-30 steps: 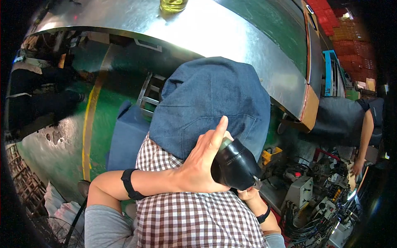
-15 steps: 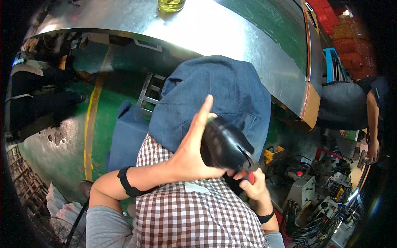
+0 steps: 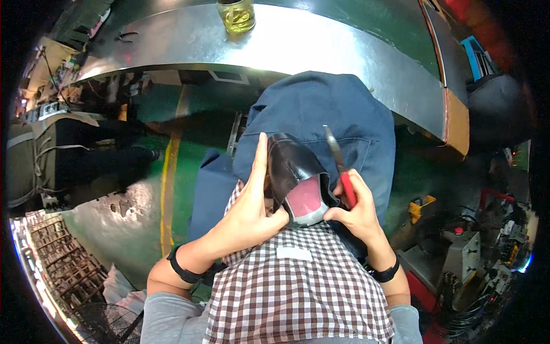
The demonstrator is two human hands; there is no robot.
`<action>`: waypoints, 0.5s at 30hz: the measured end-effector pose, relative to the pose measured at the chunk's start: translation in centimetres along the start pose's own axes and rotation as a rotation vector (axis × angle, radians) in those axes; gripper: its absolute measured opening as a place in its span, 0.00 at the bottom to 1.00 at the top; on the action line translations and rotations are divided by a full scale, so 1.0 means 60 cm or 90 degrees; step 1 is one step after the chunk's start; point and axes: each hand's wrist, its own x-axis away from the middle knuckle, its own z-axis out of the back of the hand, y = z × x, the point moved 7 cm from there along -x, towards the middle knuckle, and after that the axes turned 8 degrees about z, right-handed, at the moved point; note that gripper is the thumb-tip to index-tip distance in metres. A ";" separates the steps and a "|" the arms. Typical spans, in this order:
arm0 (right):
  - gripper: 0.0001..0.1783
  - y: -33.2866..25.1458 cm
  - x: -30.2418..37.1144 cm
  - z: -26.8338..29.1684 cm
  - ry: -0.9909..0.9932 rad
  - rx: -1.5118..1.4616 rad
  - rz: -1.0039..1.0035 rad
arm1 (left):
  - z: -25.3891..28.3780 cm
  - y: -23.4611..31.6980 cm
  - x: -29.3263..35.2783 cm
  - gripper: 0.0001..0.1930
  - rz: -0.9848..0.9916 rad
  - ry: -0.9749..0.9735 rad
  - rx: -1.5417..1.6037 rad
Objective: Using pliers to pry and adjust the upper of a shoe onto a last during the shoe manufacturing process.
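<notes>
A black leather shoe upper (image 3: 295, 162) rests above my lap, its rounded end pointing away from me. A pink and pale grey surface (image 3: 304, 198) shows in its near opening. My left hand (image 3: 255, 209) cups the left side, index finger stretched upward and thumb at the near edge. In my right hand (image 3: 358, 209) is a red-handled knife (image 3: 338, 155), its narrow metal blade pointing away from me. The right thumb also touches the near right edge of the shoe upper. Some of the fingers are hidden behind it.
A metal-topped bench (image 3: 166, 54) runs ahead, carrying a jar of yellow liquid (image 3: 238, 18). Machine parts and cables (image 3: 467, 269) stand at the right, beside a yellow object (image 3: 421, 209). Another person's dark-clothed legs (image 3: 91, 155) show at the left, a wire rack (image 3: 57, 246) below.
The shoe upper has turned so that its pink and grey opening faces me. The knife has come into view, blade pointing away. My view has shifted, moving my hands slightly in the picture.
</notes>
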 end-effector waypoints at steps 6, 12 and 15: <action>0.17 0.004 -0.008 -0.015 -0.026 0.008 -0.001 | -0.010 -0.022 0.025 0.53 0.028 0.024 0.139; 0.15 0.005 0.019 -0.008 -0.038 0.026 -0.066 | -0.064 -0.073 0.037 0.30 0.111 0.017 -0.188; 0.16 0.007 0.030 -0.007 -0.044 0.021 -0.090 | -0.073 -0.099 0.039 0.22 0.175 0.014 -0.141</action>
